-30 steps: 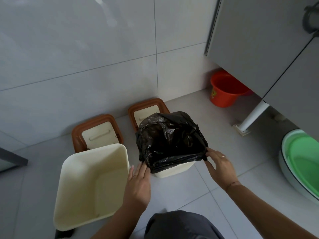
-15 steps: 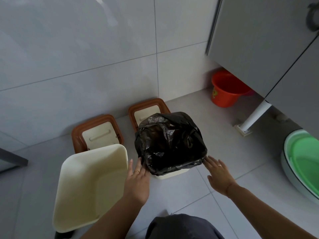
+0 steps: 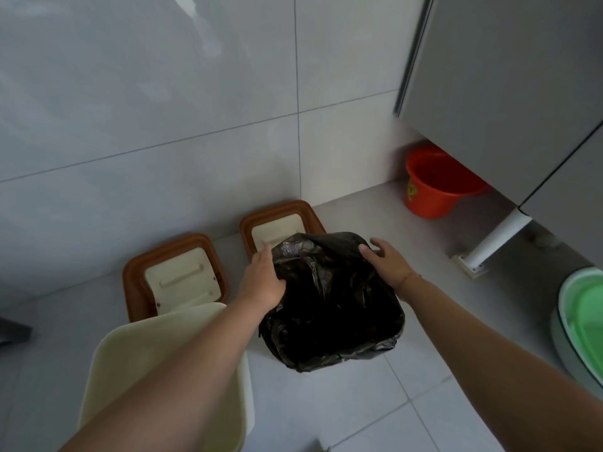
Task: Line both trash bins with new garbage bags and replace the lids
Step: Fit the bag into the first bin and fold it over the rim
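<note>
A black garbage bag lines the right bin and drapes over its rim, hiding almost all of the bin. My left hand grips the bag at its far left edge. My right hand rests on the bag's far right edge with its fingers spread. The left bin is cream, unlined, and partly covered by my left forearm. Two brown lids with cream flaps lie on the floor by the wall: one behind the left bin, the other behind the right bin.
An orange bucket stands at the wall under a grey partition with a white leg. A green basin sits at the right edge. Grey tiled floor surrounds the bins.
Both hands moved from the bag's near corners to its far edge. The left hand now grips the bag there. The view has come closer to the bins.
</note>
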The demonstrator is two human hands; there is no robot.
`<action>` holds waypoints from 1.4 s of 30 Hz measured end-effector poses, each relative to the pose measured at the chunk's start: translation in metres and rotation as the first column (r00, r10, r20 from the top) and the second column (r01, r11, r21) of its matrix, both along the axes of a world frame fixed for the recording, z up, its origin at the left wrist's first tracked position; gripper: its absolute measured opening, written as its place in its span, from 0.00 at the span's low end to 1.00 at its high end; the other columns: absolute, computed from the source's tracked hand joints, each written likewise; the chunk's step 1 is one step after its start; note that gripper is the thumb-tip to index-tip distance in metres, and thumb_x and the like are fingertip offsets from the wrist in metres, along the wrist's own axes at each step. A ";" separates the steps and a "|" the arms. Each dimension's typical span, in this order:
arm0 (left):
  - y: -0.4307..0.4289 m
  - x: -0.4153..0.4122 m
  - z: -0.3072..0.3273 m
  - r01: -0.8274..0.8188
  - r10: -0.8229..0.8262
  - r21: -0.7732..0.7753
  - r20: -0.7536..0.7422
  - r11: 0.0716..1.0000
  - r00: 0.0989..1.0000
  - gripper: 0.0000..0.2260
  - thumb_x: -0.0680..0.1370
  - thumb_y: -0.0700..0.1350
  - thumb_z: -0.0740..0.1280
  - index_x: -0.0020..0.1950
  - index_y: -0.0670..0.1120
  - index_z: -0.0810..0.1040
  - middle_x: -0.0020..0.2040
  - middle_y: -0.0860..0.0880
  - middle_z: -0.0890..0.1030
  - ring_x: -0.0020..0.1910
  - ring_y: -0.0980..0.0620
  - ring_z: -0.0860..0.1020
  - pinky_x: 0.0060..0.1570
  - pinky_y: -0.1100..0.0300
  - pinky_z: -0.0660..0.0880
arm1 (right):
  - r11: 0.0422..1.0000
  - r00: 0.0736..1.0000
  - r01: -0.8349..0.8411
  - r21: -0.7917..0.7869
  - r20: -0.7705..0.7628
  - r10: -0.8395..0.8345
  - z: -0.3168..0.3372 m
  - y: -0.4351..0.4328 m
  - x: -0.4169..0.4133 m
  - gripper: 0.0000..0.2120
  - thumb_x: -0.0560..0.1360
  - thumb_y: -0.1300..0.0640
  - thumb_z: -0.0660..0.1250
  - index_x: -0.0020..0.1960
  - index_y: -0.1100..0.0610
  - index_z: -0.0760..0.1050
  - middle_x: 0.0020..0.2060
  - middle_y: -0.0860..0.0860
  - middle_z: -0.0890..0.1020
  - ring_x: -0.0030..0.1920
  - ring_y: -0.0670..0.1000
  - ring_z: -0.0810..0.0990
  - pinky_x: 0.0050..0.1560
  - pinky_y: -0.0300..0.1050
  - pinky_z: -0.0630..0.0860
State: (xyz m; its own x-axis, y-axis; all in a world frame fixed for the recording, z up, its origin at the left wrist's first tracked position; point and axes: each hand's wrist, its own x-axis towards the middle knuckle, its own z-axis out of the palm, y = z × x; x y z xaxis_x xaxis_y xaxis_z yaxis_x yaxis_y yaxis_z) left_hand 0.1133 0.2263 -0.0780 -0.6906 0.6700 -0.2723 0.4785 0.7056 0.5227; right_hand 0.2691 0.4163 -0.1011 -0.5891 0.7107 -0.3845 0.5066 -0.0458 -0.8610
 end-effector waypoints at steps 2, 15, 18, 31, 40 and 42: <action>0.004 -0.003 -0.005 0.005 -0.005 0.006 0.024 1.000 1.000 0.34 0.76 0.34 0.61 0.78 0.47 0.50 0.76 0.45 0.60 0.70 0.44 0.68 0.66 0.52 0.69 | 0.972 0.997 0.050 -0.229 -0.044 -0.062 -0.005 0.011 -0.010 0.24 0.79 0.42 0.56 0.63 0.59 0.73 0.59 0.58 0.78 0.59 0.57 0.77 0.64 0.52 0.72; -0.024 -0.002 -0.033 -0.029 0.016 -0.124 -0.103 0.992 0.995 0.18 0.74 0.35 0.61 0.62 0.48 0.69 0.58 0.46 0.76 0.54 0.43 0.77 0.52 0.49 0.75 | 0.999 0.945 -0.043 -0.020 0.324 0.047 -0.078 0.017 -0.019 0.15 0.74 0.70 0.59 0.33 0.63 0.80 0.37 0.60 0.80 0.47 0.56 0.77 0.45 0.40 0.72; -0.025 0.003 -0.035 -0.021 0.014 -0.103 -0.067 0.994 0.998 0.22 0.73 0.34 0.62 0.66 0.48 0.66 0.61 0.46 0.72 0.56 0.44 0.76 0.52 0.51 0.75 | 0.980 0.848 -0.184 0.080 0.517 0.117 -0.074 0.011 -0.019 0.13 0.79 0.62 0.58 0.54 0.69 0.76 0.56 0.65 0.78 0.59 0.57 0.76 0.55 0.43 0.68; -0.036 0.021 -0.047 0.231 -0.293 -0.210 -0.344 0.950 0.892 0.40 0.75 0.42 0.62 0.76 0.55 0.37 0.79 0.47 0.46 0.77 0.42 0.49 0.73 0.45 0.51 | 0.110 0.199 -0.980 0.166 0.793 0.576 -0.045 -0.111 0.013 0.43 0.71 0.40 0.65 0.76 0.42 0.42 0.77 0.55 0.42 0.76 0.62 0.41 0.70 0.72 0.43; -0.042 0.019 -0.058 0.302 -0.377 -0.235 -0.433 0.924 0.818 0.38 0.75 0.50 0.59 0.77 0.54 0.37 0.79 0.44 0.44 0.77 0.40 0.49 0.72 0.40 0.51 | -0.084 -0.209 -0.978 -0.191 0.886 0.414 -0.133 -0.101 -0.020 0.36 0.77 0.47 0.61 0.77 0.46 0.44 0.76 0.53 0.33 0.75 0.63 0.35 0.69 0.72 0.44; -0.042 0.017 -0.061 0.305 -0.377 -0.232 -0.411 0.924 0.830 0.38 0.75 0.51 0.57 0.76 0.55 0.34 0.79 0.45 0.41 0.77 0.40 0.46 0.72 0.40 0.48 | -0.107 -0.268 -0.963 -0.246 0.883 0.385 -0.148 -0.105 -0.025 0.29 0.80 0.51 0.56 0.77 0.49 0.47 0.77 0.54 0.38 0.76 0.62 0.39 0.70 0.70 0.45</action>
State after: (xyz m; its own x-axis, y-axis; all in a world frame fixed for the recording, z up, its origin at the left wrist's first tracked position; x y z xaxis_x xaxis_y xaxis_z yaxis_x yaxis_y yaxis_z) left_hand 0.1307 0.1839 -0.1392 -0.4962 0.8610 -0.1121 0.8563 0.5066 0.1005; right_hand 0.2439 0.3118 -0.2494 -0.5267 0.0495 -0.8486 -0.0913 0.9892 0.1144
